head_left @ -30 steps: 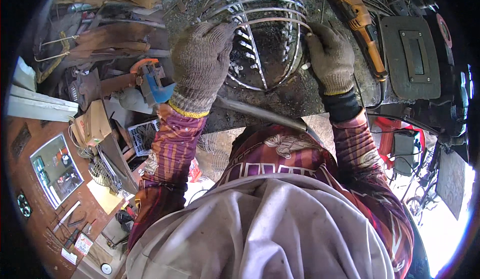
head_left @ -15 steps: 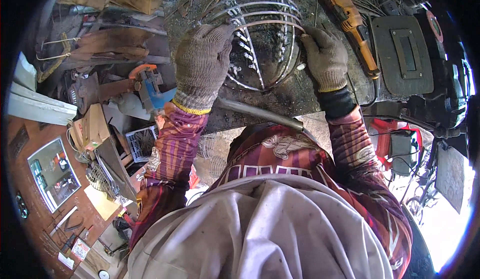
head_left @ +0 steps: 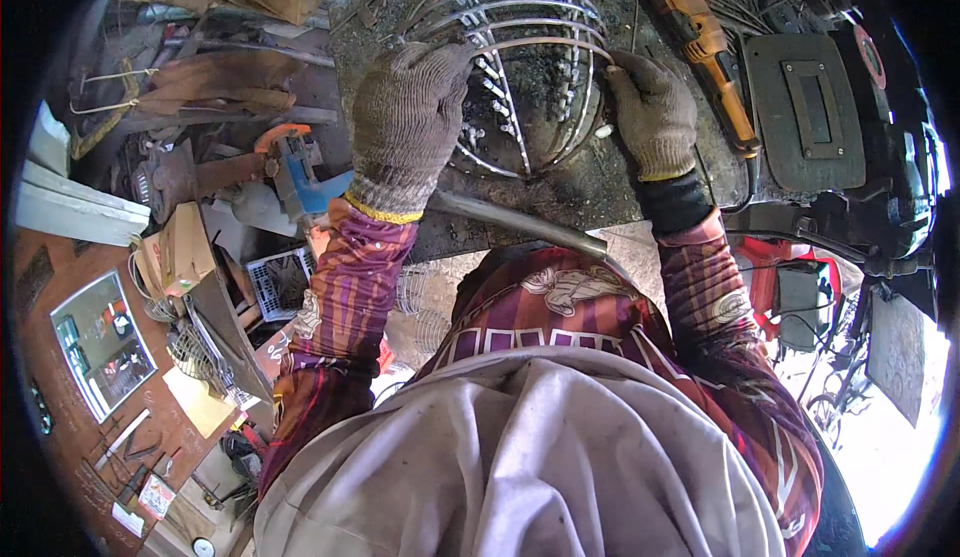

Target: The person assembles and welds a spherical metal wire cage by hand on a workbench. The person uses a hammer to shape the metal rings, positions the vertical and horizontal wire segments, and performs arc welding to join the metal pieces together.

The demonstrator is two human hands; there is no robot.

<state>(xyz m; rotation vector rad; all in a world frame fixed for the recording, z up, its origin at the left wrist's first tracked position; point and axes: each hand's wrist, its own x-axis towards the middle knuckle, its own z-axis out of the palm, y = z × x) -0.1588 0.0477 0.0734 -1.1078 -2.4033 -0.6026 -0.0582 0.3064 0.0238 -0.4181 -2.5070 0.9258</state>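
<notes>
A curved metal rod (head_left: 545,40) spans the gap between my two gloved hands. My left hand (head_left: 408,107), in a grey-brown knitted glove, is closed round its left end. My right hand (head_left: 652,117) pinches the other end between thumb and fingers. Just beyond and beneath the rod is a rounded cage-like metal frame (head_left: 508,107), made of bent bars with rough weld beads along its two long ribs. Whether the rod touches the frame cannot be made out. Both fingertips are partly hidden by the gloves.
An orange power tool (head_left: 705,42) and a dark welding mask (head_left: 808,107) lie to the right on the dark workbench (head_left: 620,202). A metal pipe (head_left: 515,219) runs along its near edge. To the left are a blue tool (head_left: 305,182) and a plastic crate (head_left: 280,285).
My left hand has shifted very slightly to the right. The rod stays held at both ends, and the view has moved a little.
</notes>
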